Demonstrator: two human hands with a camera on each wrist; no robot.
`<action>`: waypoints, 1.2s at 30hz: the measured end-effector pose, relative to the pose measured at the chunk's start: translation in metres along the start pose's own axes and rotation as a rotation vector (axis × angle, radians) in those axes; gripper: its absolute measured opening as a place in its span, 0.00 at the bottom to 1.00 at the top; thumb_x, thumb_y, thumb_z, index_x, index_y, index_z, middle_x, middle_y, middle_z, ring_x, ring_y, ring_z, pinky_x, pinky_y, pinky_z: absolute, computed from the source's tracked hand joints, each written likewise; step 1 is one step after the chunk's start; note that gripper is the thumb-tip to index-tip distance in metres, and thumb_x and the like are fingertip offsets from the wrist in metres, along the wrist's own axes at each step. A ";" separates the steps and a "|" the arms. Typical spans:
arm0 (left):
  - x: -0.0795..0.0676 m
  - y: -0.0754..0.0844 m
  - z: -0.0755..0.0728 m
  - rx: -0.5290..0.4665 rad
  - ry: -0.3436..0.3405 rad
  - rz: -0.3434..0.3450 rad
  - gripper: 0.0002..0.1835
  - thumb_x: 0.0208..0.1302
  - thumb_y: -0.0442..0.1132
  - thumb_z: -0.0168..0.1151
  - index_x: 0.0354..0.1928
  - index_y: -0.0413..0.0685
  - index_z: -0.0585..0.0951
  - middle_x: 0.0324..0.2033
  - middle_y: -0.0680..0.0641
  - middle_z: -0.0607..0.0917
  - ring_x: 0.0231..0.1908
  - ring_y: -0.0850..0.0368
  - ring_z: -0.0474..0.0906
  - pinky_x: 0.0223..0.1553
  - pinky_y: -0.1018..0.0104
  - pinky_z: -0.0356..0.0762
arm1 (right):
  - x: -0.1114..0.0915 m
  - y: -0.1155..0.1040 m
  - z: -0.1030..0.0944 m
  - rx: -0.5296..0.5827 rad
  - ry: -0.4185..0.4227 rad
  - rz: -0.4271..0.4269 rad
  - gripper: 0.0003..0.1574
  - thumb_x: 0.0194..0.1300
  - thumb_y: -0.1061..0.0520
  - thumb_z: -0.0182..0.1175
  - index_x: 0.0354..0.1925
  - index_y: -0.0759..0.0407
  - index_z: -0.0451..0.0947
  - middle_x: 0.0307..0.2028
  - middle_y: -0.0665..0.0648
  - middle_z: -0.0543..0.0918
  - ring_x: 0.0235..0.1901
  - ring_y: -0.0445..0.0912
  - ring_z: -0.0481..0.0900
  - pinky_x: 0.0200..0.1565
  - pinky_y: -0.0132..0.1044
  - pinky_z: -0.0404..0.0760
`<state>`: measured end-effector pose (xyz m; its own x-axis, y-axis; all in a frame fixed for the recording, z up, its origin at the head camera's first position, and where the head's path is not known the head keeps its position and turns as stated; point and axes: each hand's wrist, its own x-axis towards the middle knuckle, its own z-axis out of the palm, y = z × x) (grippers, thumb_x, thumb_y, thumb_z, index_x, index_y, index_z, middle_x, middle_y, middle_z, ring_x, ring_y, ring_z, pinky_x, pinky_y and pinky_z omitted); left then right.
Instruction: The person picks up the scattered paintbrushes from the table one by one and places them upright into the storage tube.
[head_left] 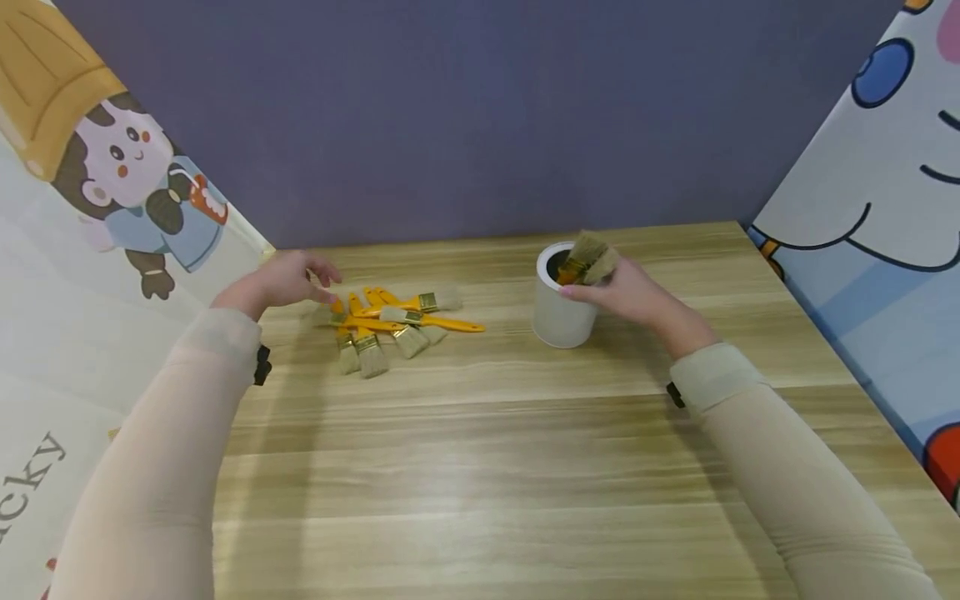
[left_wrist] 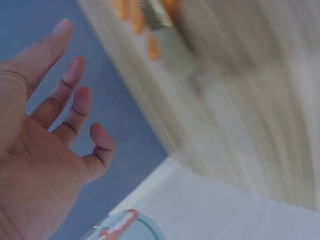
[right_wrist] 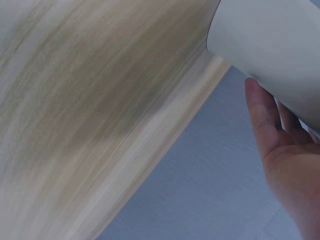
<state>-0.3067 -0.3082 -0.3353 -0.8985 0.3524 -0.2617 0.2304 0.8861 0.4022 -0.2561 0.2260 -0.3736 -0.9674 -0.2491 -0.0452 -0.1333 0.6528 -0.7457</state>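
Pale wood grain runs across the surface (head_left: pixel 450 475), where yellow-handled brushes (head_left: pixel 409 327) lie in a loose pile. To their right, more brushes (head_left: pixel 591 257) lean bristles-up in a white can (head_left: pixel 561 321). The left hand (head_left: pixel 285 279), fingers parted, hovers empty beside the pile; the right hand (head_left: pixel 637 292) grips the can's rim, its forearm (head_left: pixel 795 467) slanting inward.

Room between brushes (head_left: pixel 408 317) and can (head_left: pixel 562 318)

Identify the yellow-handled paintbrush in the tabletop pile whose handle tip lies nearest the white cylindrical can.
The yellow-handled, pale-bristled paintbrush at the pile's right side: its handle juts toward the white cylindrical can, farther right than any other handle there.
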 end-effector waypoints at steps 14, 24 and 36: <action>0.000 -0.038 0.040 0.063 -0.032 0.028 0.19 0.64 0.38 0.76 0.56 0.41 0.87 0.55 0.32 0.84 0.55 0.35 0.79 0.56 0.38 0.77 | 0.002 0.002 0.002 -0.009 0.010 -0.015 0.54 0.64 0.33 0.74 0.75 0.57 0.67 0.72 0.68 0.75 0.75 0.65 0.70 0.77 0.67 0.62; 0.001 -0.048 0.055 0.003 0.018 0.015 0.16 0.65 0.38 0.76 0.52 0.39 0.87 0.64 0.28 0.78 0.72 0.24 0.65 0.73 0.28 0.62 | 0.001 0.001 0.001 0.003 0.002 0.005 0.55 0.65 0.33 0.73 0.77 0.57 0.65 0.74 0.67 0.73 0.75 0.64 0.68 0.77 0.66 0.62; -0.010 -0.045 0.048 -0.039 0.016 0.021 0.19 0.65 0.45 0.77 0.53 0.43 0.89 0.61 0.33 0.81 0.62 0.31 0.75 0.65 0.29 0.71 | 0.001 0.003 0.000 -0.021 0.001 0.005 0.57 0.64 0.29 0.73 0.77 0.57 0.65 0.73 0.67 0.74 0.74 0.64 0.70 0.76 0.67 0.64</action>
<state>-0.2906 -0.3372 -0.3931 -0.8997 0.3653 -0.2389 0.2347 0.8663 0.4410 -0.2574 0.2275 -0.3755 -0.9684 -0.2448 -0.0482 -0.1327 0.6692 -0.7311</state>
